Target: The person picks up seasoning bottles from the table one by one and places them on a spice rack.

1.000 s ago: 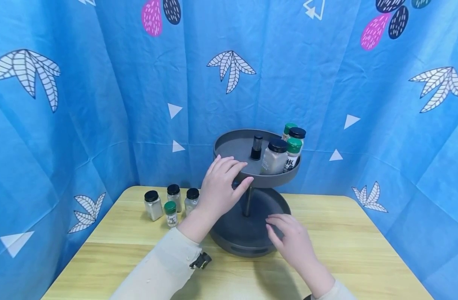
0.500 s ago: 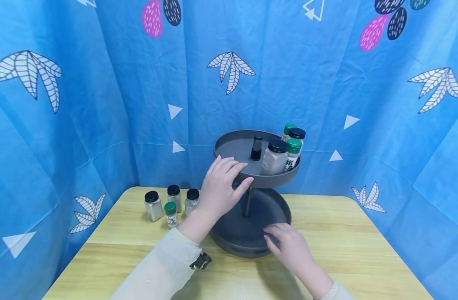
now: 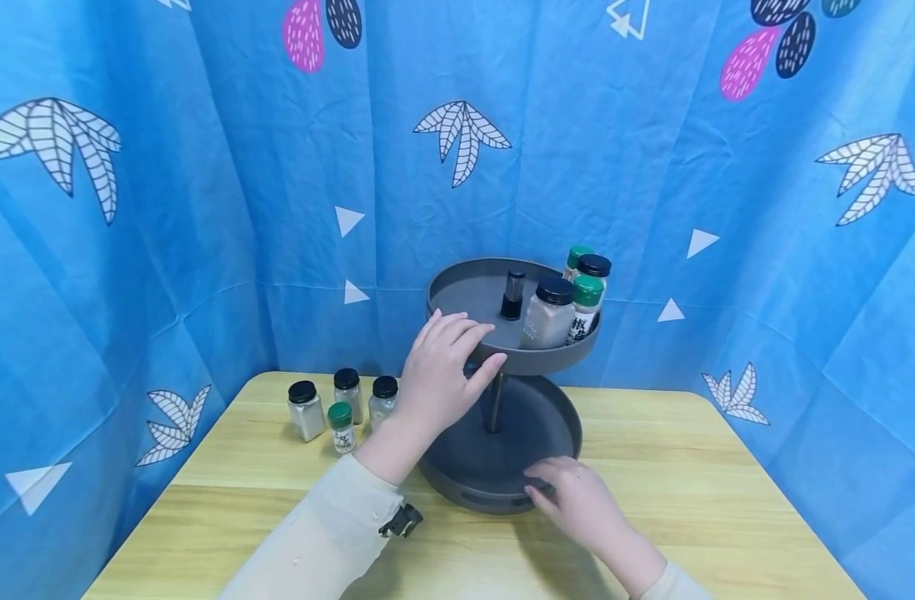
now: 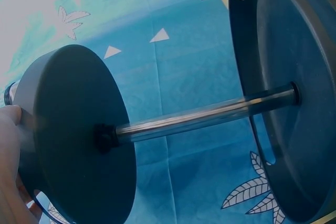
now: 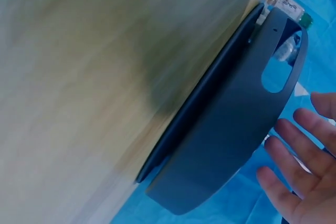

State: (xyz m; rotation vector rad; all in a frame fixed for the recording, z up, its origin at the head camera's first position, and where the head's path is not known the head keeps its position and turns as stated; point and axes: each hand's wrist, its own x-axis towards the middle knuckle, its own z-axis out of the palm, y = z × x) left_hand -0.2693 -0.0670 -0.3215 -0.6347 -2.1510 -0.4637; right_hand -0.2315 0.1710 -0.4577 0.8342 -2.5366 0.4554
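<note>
I observe the two-tier rack (image 3: 496,405) standing upright on the counter (image 3: 667,450), the left grip (image 3: 448,371) clasping the rim of its upper tray (image 3: 536,361), presumably to steady it, while the right grip (image 3: 580,502), relaxed and holding nothing, hovers beside its lower tray (image 3: 476,454).

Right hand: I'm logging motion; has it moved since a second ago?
Yes, the right hand has shifted slightly left and down in the head view, judged against the lower tray.
</note>
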